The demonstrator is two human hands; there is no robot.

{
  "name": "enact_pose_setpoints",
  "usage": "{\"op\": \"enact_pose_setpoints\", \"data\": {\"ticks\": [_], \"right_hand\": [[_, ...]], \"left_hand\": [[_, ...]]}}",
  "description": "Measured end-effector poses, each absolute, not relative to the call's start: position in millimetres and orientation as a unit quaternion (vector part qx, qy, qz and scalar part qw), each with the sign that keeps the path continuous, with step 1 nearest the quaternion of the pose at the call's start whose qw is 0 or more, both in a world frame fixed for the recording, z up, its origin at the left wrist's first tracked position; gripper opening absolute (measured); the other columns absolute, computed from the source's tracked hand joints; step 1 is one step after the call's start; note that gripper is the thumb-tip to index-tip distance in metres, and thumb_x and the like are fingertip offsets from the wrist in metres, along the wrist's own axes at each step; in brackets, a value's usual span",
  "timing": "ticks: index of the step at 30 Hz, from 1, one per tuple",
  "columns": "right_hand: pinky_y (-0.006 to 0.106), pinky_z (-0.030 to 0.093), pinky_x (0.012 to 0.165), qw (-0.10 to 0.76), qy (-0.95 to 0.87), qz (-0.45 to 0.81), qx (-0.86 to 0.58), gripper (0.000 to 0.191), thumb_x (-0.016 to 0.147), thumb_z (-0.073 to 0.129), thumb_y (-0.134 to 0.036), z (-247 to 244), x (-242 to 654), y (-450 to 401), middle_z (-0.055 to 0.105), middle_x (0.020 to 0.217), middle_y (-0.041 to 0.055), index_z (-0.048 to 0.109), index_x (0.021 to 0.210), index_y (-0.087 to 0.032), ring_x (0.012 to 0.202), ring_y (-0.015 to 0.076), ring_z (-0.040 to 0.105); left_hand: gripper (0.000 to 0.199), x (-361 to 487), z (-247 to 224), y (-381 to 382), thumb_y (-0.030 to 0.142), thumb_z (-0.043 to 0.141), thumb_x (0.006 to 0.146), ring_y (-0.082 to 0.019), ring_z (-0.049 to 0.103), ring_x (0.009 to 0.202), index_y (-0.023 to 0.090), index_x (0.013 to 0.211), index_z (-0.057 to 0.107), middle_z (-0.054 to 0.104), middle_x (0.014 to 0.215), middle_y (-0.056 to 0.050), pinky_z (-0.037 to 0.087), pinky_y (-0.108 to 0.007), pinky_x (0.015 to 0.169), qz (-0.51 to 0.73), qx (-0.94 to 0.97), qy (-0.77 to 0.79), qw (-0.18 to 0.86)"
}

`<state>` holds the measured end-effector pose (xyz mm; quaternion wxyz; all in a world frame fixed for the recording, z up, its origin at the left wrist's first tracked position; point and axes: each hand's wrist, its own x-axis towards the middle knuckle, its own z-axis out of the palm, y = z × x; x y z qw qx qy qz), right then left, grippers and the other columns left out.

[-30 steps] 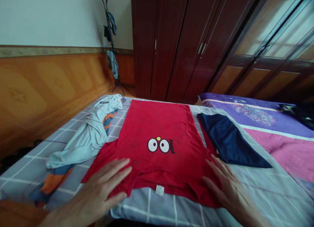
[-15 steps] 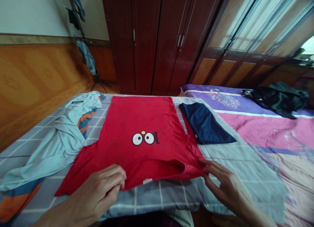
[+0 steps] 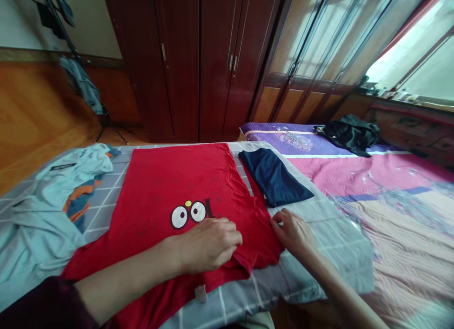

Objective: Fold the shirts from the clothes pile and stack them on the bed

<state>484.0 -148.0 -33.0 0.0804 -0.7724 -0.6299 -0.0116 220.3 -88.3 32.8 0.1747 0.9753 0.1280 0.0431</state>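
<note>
Here, wardrobe (image 3: 215,92) shut; red shirt (image 3: 173,177) lies lengthwise, hem toward it. Left hand (image 3: 212,246) curled, grip unclear; right hand (image 3: 293,232) pinches shirt's edge.

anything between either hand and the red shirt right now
Nothing visible is in the way. The left hand is over the red shirt, and the right hand is at the shirt's right-hand edge. The dark blue cloth lies beyond the right hand, not between it and the shirt.
</note>
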Motion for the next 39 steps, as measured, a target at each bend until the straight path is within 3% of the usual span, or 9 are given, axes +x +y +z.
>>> {"op": "enact_pose_setpoints", "data": {"ticks": [2,5,8,15,19,23,30,33,39], "right_hand": [[0.027,0.036,0.063,0.099,-0.613,0.005,-0.783,0.024,0.087,0.045,-0.032,-32.4,482.9,-152.2,0.06,0.077,0.0022,0.061,0.074,-0.021,0.074,0.0176,0.06],[0.028,0.036,0.063,0.108,-0.605,0.015,-0.788,0.023,0.085,0.048,-0.037,-32.2,481.9,-158.6,0.061,0.077,0.0034,0.062,0.079,-0.02,0.072,0.0185,0.06],[0.029,0.035,0.061,0.118,-0.593,0.039,-0.796,0.022,0.082,0.048,-0.033,-31.8,480.7,-158.9,0.06,0.071,0.0037,0.058,0.069,-0.019,0.067,0.0174,0.057],[0.024,0.033,0.041,0.342,-0.393,0.307,-0.796,0.036,0.073,0.05,-0.054,-30.2,482.9,-161.4,0.048,0.049,-0.0038,0.055,0.073,-0.019,0.043,0.0122,0.046],[0.021,0.027,0.04,0.318,-0.404,0.393,-0.762,0.042,0.072,0.059,-0.056,-26.8,477.8,-174.9,0.047,0.05,-0.0055,0.059,0.084,-0.016,0.042,0.0082,0.04],[0.022,0.03,0.043,0.316,-0.397,0.392,-0.768,0.04,0.065,0.067,-0.053,-18.0,474.7,-178.0,0.05,0.05,-0.0024,0.053,0.057,-0.017,0.046,0.0088,0.043],[0.025,0.042,0.051,0.477,-0.269,0.406,-0.732,0.031,0.059,0.075,-0.039,-11.0,472.5,-169.1,0.06,0.059,-0.0017,0.06,0.074,-0.016,0.052,0.0121,0.053],[0.024,0.041,0.05,0.475,-0.267,0.419,-0.726,0.033,0.063,0.075,-0.038,-14.7,472.0,-174.3,0.064,0.065,-0.0008,0.064,0.084,-0.016,0.053,0.0116,0.054],[0.022,0.047,0.06,0.449,-0.295,0.383,-0.752,0.036,0.064,0.074,-0.047,-16.1,475.3,-187.5,0.064,0.067,0.0011,0.065,0.074,-0.014,0.063,0.0116,0.058]], "left_hand": [[0.011,245.4,15.5,-79.0,0.02,0.051,0.088,-0.021,0.059,0.096,0.017,0.094,0.06,0.064,0.101,-0.007,0.046,-0.032,0.086,0.051,0.982,0.105,0.148],[0.038,268.9,-16.7,-74.1,0.035,0.057,0.087,-0.029,0.046,0.123,0.015,0.119,0.054,0.05,0.133,-0.015,0.038,-0.042,0.102,0.077,0.983,0.077,0.145],[0.056,274.8,-41.9,-73.0,0.043,0.055,0.087,-0.03,0.031,0.135,0.015,0.134,0.043,0.037,0.145,-0.016,0.026,-0.046,0.111,0.1,0.977,0.062,0.179],[0.044,267.3,-46.1,-65.4,0.039,0.056,0.087,-0.027,0.037,0.131,0.015,0.124,0.052,0.046,0.136,-0.012,0.026,-0.04,0.113,0.122,0.959,0.073,0.244],[0.038,267.3,-44.5,-64.9,0.034,0.06,0.085,-0.026,0.041,0.126,0.015,0.118,0.056,0.05,0.13,-0.011,0.025,-0.039,0.113,0.138,0.952,0.077,0.261],[0.036,267.2,-46.2,-63.2,0.031,0.061,0.084,-0.025,0.044,0.122,0.016,0.116,0.057,0.052,0.126,-0.009,0.027,-0.038,0.112,0.151,0.943,0.076,0.286],[0.034,268.9,-47.8,-57.9,0.024,0.06,0.084,-0.02,0.051,0.11,0.015,0.117,0.058,0.058,0.116,-0.007,0.039,-0.03,0.101,0.184,0.915,0.089,0.349],[0.034,268.8,-48.1,-57.4,0.022,0.06,0.083,-0.02,0.052,0.109,0.014,0.116,0.059,0.059,0.115,-0.007,0.039,-0.029,0.1,0.189,0.914,0.086,0.348],[0.033,269.4,-51.4,-57.6,0.024,0.06,0.083,-0.021,0.051,0.11,0.013,0.115,0.06,0.059,0.116,-0.009,0.037,-0.032,0.102,0.188,0.924,0.074,0.323]]}}
